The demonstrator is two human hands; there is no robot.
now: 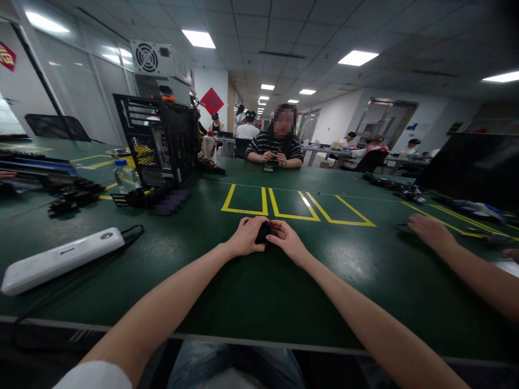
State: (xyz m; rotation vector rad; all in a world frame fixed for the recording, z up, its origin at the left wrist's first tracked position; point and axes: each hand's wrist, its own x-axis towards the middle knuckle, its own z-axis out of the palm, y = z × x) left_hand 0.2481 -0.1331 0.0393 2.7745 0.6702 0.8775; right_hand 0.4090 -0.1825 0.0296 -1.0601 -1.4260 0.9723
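Between my two hands is a small black object (263, 232), mostly covered by fingers, so its kind does not show. My left hand (248, 236) grips it from the left, with the fingers over its top and the thumb below. From the right, the fingertips of my right hand (287, 241) pinch its edge. Both hands are just above or on the green table (259, 292); whether the object touches the surface I cannot tell. Yellow tape outlines (298, 218) lie on the table just beyond my hands.
A white elongated device (65, 259) with a black cord lies at left. Behind it stand a clear bottle (125, 177) and an open black computer case (162, 143) with a power supply (156, 59) on top. A co-worker's hand (432, 229) reaches in from the right; another person (275, 143) sits opposite.
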